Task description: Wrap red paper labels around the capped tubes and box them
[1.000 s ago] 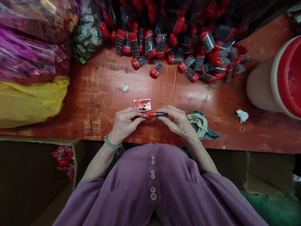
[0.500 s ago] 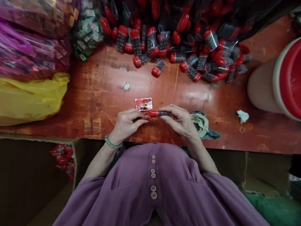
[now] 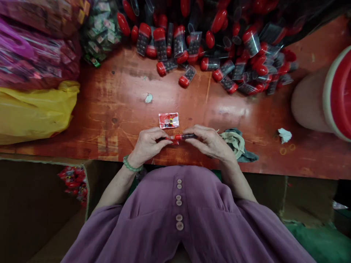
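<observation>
Red-capped clear containers [image 3: 187, 76], a printed card [image 3: 169, 120], rags [image 3: 235, 143] and a bucket [image 3: 309, 100] are carried by the reddish wooden surface [image 3: 131, 91].

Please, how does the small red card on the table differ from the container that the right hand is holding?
The card lies on the table; the container is held in the right hand.
The card shows its broad printed face; the container appears as a narrow strip.
The card is printed mostly red and white; the container is red at one end and dark along the rest.
Both show red.
</observation>
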`<state>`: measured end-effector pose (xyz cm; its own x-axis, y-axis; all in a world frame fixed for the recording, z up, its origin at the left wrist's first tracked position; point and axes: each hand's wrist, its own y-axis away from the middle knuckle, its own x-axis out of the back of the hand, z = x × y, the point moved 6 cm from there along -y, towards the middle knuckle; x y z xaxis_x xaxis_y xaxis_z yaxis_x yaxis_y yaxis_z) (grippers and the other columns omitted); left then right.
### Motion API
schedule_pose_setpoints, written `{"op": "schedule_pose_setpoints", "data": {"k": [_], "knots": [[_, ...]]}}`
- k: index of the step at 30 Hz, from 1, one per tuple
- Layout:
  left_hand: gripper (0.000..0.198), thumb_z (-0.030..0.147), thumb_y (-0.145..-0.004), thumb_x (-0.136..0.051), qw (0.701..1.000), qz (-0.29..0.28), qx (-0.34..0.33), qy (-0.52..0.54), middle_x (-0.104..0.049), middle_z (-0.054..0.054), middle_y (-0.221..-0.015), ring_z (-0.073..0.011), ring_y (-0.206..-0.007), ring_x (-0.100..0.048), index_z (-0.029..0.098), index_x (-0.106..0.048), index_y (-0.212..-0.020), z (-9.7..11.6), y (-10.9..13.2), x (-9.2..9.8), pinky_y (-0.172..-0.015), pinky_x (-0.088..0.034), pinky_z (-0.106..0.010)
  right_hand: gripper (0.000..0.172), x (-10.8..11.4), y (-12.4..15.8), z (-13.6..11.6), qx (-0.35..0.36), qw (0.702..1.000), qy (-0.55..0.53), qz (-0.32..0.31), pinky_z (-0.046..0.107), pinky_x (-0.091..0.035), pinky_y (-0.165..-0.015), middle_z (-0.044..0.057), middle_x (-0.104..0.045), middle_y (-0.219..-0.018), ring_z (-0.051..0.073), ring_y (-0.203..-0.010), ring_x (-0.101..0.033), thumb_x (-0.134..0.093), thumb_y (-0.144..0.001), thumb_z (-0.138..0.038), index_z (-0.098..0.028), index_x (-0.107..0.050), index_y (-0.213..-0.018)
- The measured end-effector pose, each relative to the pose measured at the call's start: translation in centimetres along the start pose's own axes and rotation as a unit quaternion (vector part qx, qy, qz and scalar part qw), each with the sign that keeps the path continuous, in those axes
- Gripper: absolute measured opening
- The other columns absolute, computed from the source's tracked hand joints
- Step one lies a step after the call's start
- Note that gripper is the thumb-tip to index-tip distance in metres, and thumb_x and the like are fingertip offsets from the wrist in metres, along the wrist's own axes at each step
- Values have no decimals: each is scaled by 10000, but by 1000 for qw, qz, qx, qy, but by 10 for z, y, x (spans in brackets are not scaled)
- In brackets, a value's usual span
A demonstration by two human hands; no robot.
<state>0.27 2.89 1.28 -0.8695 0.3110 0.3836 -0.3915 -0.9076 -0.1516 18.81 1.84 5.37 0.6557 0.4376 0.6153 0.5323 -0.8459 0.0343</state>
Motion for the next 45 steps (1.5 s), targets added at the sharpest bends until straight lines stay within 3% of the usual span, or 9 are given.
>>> {"op": "schedule_pose_setpoints", "data": {"k": [4,10,19,25,31,35,40,45], "knots": [[104,248,-800,-771,1000,-12,6,5,-726,-34,-720,-123,-637,-650,161,-738,-756,0,0,-2,-608,-502,-240,188,0,1,3,-17,999,20,-24,293,-527,-801,59,-736,-981,168,-877,-682,-565,-976,-251,-187,-674,-1115],[99,235,-781,-787,1000,-4,7,17,-726,-35,-739,-126,-655,-657,156,-732,-754,-1,0,-3,-628,-513,-245,204,21,3,4,-46,998,15,48,304,-533,-776,48,-737,-964,168,-823,-674,-564,-976,-297,-199,-678,-1114],[114,270,-821,-748,999,-30,-24,-29,-703,-25,-730,-132,-653,-638,167,-713,-787,0,1,-5,-628,-497,-255,203,10,-13,-20,-10,979,164,-124,303,-459,-710,75,-667,-946,196,-818,-616,-511,-984,-249,-185,-661,-1105],[163,283,-868,-693,993,-64,-46,-84,-668,-28,-710,-139,-657,-615,161,-698,-760,1,4,-11,-628,-476,-258,187,-2,-22,-37,-3,961,221,-166,288,-414,-668,78,-642,-950,177,-782,-582,-502,-970,-179,-185,-665,-1061],[128,292,-838,-722,996,-89,11,2,-729,-38,-773,-141,-668,-653,168,-746,-859,-4,6,-13,-644,-495,-256,172,-3,-29,-31,0,976,118,-182,292,-457,-706,71,-688,-960,178,-810,-633,-548,-949,-202,-184,-688,-1047],[200,321,-827,-705,982,-118,105,104,-763,-44,-814,-148,-687,-675,162,-772,-928,-9,6,-19,-649,-512,-250,142,-8,-32,-3,-49,984,-62,-160,283,-500,-735,32,-735,-905,156,-804,-663,-607,-913,-249,-178,-702,-992],[242,357,-789,-711,931,-164,224,235,-757,-51,-737,-136,-600,-649,143,-775,-882,-17,9,-29,-554,-501,-235,126,-27,-22,25,-151,940,-272,-141,239,-517,-603,-19,-704,-737,116,-645,-650,-650,-861,-281,-184,-675,-938],[280,419,-730,-791,880,-163,292,338,-736,-40,-679,-113,-578,-649,149,-753,-793,-19,11,-42,-575,-540,-221,198,-35,-13,27,-164,907,-344,-177,240,-554,-607,-12,-725,-798,109,-655,-673,-709,-823,-264,-185,-663,-999]]}}
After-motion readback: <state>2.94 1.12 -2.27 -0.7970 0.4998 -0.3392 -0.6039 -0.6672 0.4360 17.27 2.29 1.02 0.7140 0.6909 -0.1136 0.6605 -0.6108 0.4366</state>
